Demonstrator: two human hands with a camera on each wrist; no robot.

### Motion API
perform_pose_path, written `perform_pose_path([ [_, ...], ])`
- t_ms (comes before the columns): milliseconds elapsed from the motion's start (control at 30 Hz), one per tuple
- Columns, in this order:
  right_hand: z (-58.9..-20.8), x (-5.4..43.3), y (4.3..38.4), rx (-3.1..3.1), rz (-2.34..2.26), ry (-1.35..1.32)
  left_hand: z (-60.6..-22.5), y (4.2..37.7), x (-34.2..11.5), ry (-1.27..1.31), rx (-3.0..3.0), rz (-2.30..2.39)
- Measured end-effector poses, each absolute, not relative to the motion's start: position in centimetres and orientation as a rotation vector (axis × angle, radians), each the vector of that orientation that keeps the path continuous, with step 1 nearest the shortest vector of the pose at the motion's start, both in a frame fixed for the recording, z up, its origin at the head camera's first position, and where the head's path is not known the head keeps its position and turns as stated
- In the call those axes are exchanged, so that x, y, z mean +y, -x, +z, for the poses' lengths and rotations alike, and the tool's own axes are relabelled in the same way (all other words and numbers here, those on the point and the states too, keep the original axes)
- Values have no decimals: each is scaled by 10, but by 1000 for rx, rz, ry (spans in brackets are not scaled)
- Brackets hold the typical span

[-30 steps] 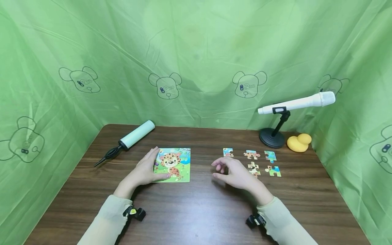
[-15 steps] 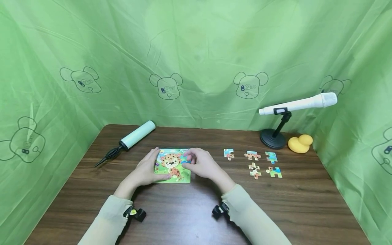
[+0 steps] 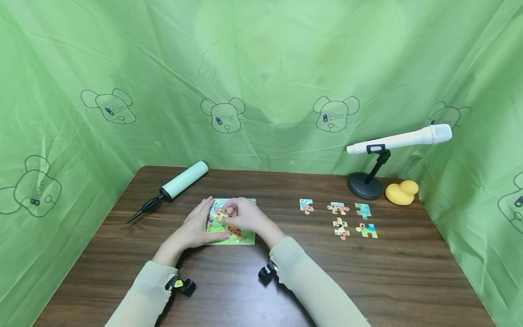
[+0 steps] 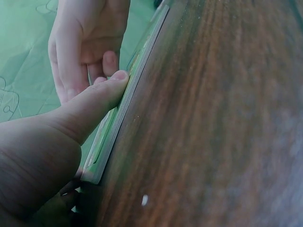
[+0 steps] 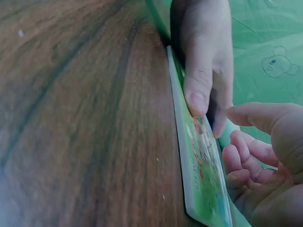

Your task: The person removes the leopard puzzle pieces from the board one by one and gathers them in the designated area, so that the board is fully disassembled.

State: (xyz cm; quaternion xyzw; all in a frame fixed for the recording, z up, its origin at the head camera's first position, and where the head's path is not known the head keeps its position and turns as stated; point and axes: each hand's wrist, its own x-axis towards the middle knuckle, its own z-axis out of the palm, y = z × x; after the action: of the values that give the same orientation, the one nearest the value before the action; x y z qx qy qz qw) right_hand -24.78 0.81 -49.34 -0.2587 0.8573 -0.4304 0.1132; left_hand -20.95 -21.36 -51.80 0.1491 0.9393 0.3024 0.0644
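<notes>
On the table lies a square puzzle board (image 3: 245, 238) with a cartoon leopard picture. My left hand (image 3: 192, 230) rests along its left side, fingers straight by the edge and thumb pressed on the front left of the picture. The thumb (image 4: 106, 92) also shows on the board in the left wrist view. My right hand (image 3: 249, 218) is over the middle of the board, fingers loosely curled and covering part of the leopard. In the right wrist view no piece is visible in the right hand (image 5: 279, 156). Several loose jigsaw pieces (image 3: 341, 230) lie to the right.
A pale blue hand pump (image 3: 185, 179) with a black nozzle lies at the back left. A white microphone (image 3: 400, 139) on a black stand (image 3: 365, 186) stands at the back right, beside a yellow rubber duck (image 3: 402, 193). Green curtains (image 3: 261, 68) hang behind the table (image 3: 229, 290).
My right hand has moved left from near the loose pieces to above the middle of the puzzle board. The left hand stays at the board, and the loose pieces have not moved.
</notes>
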Motion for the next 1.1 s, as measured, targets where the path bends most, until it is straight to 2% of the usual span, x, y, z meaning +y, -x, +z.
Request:
perform_pose_path([
  [500,-504,-5,249,2476,-1278,620,-521,210,-217,-470,2850,904],
  [1100,-512,4,249,2384,-1356,676,-521,211,-216,-458,2846,901],
])
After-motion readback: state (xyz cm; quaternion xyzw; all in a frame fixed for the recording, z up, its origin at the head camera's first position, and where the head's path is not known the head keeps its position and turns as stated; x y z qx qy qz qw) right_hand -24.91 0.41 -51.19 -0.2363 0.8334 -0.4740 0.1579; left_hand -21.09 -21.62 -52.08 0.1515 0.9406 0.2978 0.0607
